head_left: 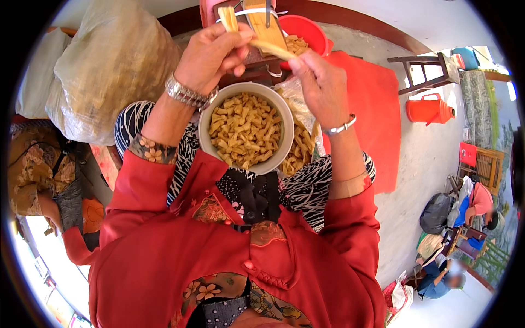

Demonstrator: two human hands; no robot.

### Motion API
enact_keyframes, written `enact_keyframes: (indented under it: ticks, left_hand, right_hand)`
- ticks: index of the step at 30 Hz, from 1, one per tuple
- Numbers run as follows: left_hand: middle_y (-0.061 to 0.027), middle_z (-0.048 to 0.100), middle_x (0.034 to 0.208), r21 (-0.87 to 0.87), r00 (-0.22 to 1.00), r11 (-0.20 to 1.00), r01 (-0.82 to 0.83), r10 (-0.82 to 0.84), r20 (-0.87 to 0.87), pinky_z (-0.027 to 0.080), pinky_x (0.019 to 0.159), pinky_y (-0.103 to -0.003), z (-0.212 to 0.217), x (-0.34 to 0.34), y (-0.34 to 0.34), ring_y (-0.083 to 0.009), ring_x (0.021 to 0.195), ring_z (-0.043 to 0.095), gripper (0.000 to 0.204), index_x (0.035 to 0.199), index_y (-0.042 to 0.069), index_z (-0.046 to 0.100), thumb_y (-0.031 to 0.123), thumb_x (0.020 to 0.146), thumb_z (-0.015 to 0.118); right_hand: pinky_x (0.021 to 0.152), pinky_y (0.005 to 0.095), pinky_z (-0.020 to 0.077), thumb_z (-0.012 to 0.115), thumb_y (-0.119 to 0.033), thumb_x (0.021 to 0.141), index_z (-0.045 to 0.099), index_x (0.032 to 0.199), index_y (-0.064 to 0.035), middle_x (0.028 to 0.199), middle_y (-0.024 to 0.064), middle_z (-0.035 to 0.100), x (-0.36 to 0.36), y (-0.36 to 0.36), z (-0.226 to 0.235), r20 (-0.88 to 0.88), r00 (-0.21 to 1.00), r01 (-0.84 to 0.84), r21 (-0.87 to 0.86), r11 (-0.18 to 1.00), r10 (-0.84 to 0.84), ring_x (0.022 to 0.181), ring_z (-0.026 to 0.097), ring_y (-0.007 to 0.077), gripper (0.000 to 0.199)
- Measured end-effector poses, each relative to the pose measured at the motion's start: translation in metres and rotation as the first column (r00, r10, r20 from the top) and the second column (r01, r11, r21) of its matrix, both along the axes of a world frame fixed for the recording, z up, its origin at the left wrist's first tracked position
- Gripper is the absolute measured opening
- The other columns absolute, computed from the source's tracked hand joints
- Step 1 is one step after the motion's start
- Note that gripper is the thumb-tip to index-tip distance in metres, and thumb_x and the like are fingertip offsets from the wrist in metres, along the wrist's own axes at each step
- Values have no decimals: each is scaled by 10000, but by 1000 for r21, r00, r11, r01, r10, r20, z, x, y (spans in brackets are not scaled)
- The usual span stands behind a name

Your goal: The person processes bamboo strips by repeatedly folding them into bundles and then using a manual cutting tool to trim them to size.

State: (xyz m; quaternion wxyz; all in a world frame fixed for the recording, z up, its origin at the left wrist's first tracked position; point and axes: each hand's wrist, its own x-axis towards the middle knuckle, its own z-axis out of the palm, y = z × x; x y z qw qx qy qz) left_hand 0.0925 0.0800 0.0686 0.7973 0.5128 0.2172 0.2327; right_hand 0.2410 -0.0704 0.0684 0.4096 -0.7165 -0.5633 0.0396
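A pale yellow fibrous strip [276,50] stretches between my two raised hands, above the far rim of a white basin [205,123]. My left hand [210,57] pinches it at one end, and a short folded yellow piece [228,19] sticks up from the same fingers. My right hand [324,87] grips the other end between thumb and fingers. Many short yellow-brown pieces [244,130] fill much of the basin, which sits at my lap. Just beyond my hands stands a wooden board [266,30] with a metal bar and a white tie at its top.
A red basin [307,31] with more pieces stands behind the board. Right of the white basin lies a plastic bag [299,147] of yellow strips. A large filled sack [112,71] is at left. Rightward are a red mat [366,120], a stool [426,71], a red jug [429,110] and other people.
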Motion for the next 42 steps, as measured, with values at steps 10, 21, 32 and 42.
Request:
enact_keyframes:
  ticks: [10, 21, 32, 42]
  left_hand:
    - [14, 555, 622, 528, 882, 816, -234, 406, -238, 373, 407, -207, -19, 70, 46, -36, 438, 429, 173, 872, 46, 650, 214, 855, 612]
    - [28, 525, 627, 151, 933, 970, 189, -129, -337, 352, 400, -162, -26, -18, -3, -4, 440, 388, 260, 948, 9, 615, 264, 904, 589]
    - [30, 523, 624, -127, 837, 939, 319, -342, -428, 390, 415, -170, -82, -60, -55, -11, 428, 392, 261, 964, 29, 601, 275, 882, 626]
    - [-54, 635, 818, -309, 825, 886, 345, -443, -350, 521, 622, -252, -150, -82, -88, -103, 736, 612, 290, 986, 47, 616, 321, 922, 548]
  right_hand:
    - [529, 449, 423, 535, -354, 877, 588, 755, -79, 610, 151, 566, 67, 74, -23, 357, 922, 184, -67, 981, -149, 592, 565, 365, 305]
    - [525, 219, 357, 548, -323, 925, 578, 777, -10, 627, -20, 487, 27, -12, -66, -631, 768, 114, -31, 993, -108, 581, 426, 54, 348]
    - [460, 171, 342, 473, -277, 965, 576, 877, -44, 617, -43, 473, -40, -60, -69, -840, 543, 50, 17, 999, -13, 513, 423, 30, 270]
    - [538, 230, 399, 488, -239, 951, 561, 916, -28, 682, -1, 508, -124, -74, -72, -749, 636, -237, 42, 971, 188, 583, 470, 77, 226]
